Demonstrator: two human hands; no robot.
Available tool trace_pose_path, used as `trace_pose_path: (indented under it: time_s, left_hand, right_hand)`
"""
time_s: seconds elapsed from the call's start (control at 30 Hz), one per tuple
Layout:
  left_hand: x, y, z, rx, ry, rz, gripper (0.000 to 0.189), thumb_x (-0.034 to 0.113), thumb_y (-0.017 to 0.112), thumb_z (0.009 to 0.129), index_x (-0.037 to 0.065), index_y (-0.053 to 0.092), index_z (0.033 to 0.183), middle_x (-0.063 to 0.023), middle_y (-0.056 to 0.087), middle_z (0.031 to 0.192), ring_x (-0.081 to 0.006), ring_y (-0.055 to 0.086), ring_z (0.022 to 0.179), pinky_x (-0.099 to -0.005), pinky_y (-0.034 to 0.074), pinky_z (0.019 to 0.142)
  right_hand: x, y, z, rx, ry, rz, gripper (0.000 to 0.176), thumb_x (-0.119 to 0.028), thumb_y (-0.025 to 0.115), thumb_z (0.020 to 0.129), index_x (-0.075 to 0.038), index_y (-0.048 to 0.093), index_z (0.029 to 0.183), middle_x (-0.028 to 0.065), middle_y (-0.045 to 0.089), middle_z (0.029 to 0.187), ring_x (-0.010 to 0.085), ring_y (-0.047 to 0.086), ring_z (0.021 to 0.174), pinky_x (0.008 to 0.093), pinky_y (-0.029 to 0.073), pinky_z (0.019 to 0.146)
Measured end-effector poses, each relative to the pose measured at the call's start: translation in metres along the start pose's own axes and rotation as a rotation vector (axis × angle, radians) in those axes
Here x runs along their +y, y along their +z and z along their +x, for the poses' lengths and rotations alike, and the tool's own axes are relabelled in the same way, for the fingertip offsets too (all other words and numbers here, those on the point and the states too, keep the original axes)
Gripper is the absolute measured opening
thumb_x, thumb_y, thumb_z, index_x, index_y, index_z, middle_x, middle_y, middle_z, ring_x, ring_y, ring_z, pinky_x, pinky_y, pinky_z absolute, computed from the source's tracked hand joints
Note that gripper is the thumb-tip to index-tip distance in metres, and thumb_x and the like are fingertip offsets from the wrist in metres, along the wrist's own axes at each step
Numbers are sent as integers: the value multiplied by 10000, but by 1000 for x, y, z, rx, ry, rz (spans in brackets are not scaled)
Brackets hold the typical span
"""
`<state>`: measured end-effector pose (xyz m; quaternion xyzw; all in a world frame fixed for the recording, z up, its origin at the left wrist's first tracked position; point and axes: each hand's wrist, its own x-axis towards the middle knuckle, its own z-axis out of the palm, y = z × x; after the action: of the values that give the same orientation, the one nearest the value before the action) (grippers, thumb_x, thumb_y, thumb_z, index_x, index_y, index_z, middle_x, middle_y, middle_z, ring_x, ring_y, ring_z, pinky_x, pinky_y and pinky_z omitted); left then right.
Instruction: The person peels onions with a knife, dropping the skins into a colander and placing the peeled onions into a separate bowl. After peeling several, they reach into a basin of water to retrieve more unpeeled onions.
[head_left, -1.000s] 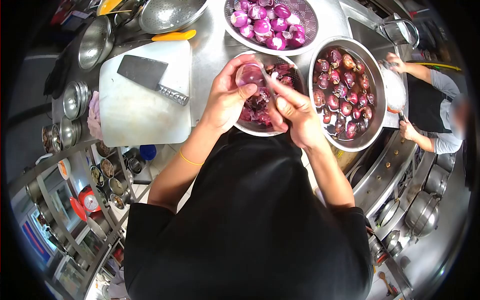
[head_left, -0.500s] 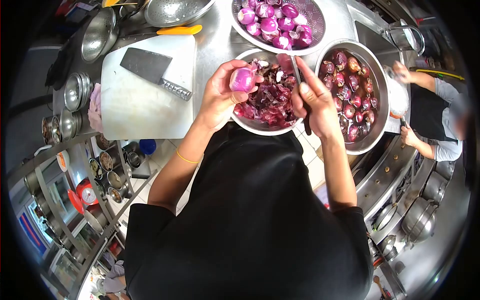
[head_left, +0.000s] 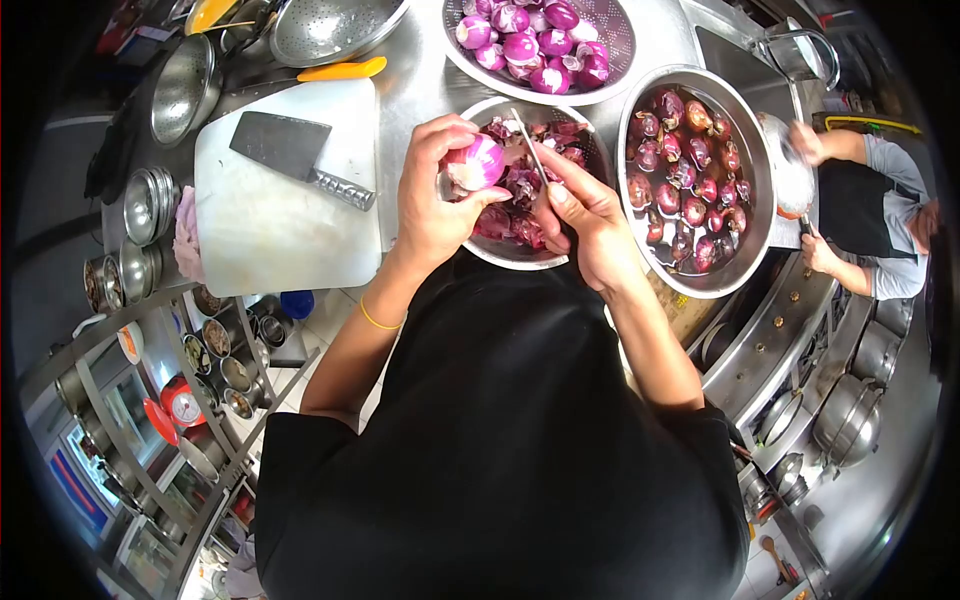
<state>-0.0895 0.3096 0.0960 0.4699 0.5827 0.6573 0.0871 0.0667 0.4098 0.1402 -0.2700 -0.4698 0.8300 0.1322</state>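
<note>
A red onion [head_left: 474, 163], purple with white streaks, is gripped by the fingers of my left hand [head_left: 432, 195]. My right hand [head_left: 585, 215] is closed round a small knife [head_left: 530, 145], its blade angled up beside the onion. Both hands are over a metal bowl [head_left: 600, 150] of dark red onion skins [head_left: 523, 228]. Beyond it stands a perforated colander [head_left: 625, 45] with several peeled onions [head_left: 535, 48]. Right of my right hand, a large metal basin [head_left: 765, 190] holds many unpeeled onions [head_left: 694, 208] in liquid. My right palm hides the knife's handle.
A cleaver [head_left: 280, 145] lies on the white cutting board [head_left: 285, 235] at left. Behind the board are metal strainers [head_left: 187, 90] and a yellow-handled tool [head_left: 342, 69]. At right, a co-worker [head_left: 865, 205] in a dark apron handles a round pan [head_left: 785, 170].
The knife in my right hand has moved left, closer to the onion. The onion has turned in my left hand and shows more white. The view has shifted slightly.
</note>
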Motion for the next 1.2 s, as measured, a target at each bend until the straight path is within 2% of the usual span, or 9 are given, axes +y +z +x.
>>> trace_pose_path:
  time_s: [0.13,0.3,0.43,0.47,0.6,0.83,0.97,1.03,1.2]
  left_hand:
    - [-2,-2,1,38,-1,59,671,38,865,568,58,488,1123,-123,521,1129,-206,566,968,-280,479,860]
    - [-12,-10,-1,5,-389,-509,655,172,836,690,13,460,1203,-157,552,1138,-184,578,877,-312,504,795]
    - [-5,-15,-4,-64,-602,-833,624,407,641,870,-8,437,1288,-209,580,1133,-168,558,822,-266,460,720]
    - [-2,-15,-5,-102,-602,-803,617,458,512,932,-6,418,1327,-208,582,1134,-167,541,796,-266,440,719]
    - [-2,-11,-7,-107,-679,-1084,519,361,437,987,-19,424,1341,-192,615,1097,-171,580,805,-286,475,737]
    - [10,-10,-5,-121,-764,-1040,565,353,411,982,-30,354,1393,-199,581,1141,-170,538,784,-287,439,725]
    - [8,-12,-7,-185,-826,-1083,585,433,384,987,-38,422,1333,-157,614,1010,-152,549,748,-251,431,647]
    - [7,-14,-10,-207,-859,-1128,584,456,377,990,-40,488,1279,-133,633,955,-143,574,750,-231,428,596]
    - [16,-13,-7,-188,-993,-1090,682,566,326,967,-35,530,1219,-84,611,807,-95,493,603,-194,334,477]
  right_hand:
    - [1,-10,-8,54,-41,74,412,-112,449,988,-79,428,1398,2,438,629,70,368,525,201,322,477]
    - [-1,-23,-6,85,-77,-143,476,-135,447,990,-92,337,1451,-12,447,658,68,387,555,209,354,524]
    - [4,-31,-5,31,-14,-453,546,-143,450,985,-98,244,1489,-26,454,672,64,408,588,205,367,558]
    - [5,-32,-7,18,-10,-419,500,-149,477,977,-83,336,1453,-18,478,684,61,432,610,209,378,564]
    - [14,-36,-5,126,-82,-610,341,-150,526,960,-27,543,1277,-8,527,684,54,479,626,217,399,572]
    - [15,-41,-5,285,-153,-600,250,-60,591,908,-15,512,1141,17,592,651,54,495,554,224,395,518]
    - [-2,-21,-15,145,-280,-675,310,-49,598,893,-40,488,1183,58,600,668,131,558,595,280,449,592]
    - [-21,-5,-22,46,-216,-852,414,-35,598,877,-74,474,1270,127,633,754,273,629,678,346,488,682]
    - [-19,6,-15,-51,-650,-929,443,0,586,858,-110,543,1285,178,649,930,344,633,758,401,494,687]
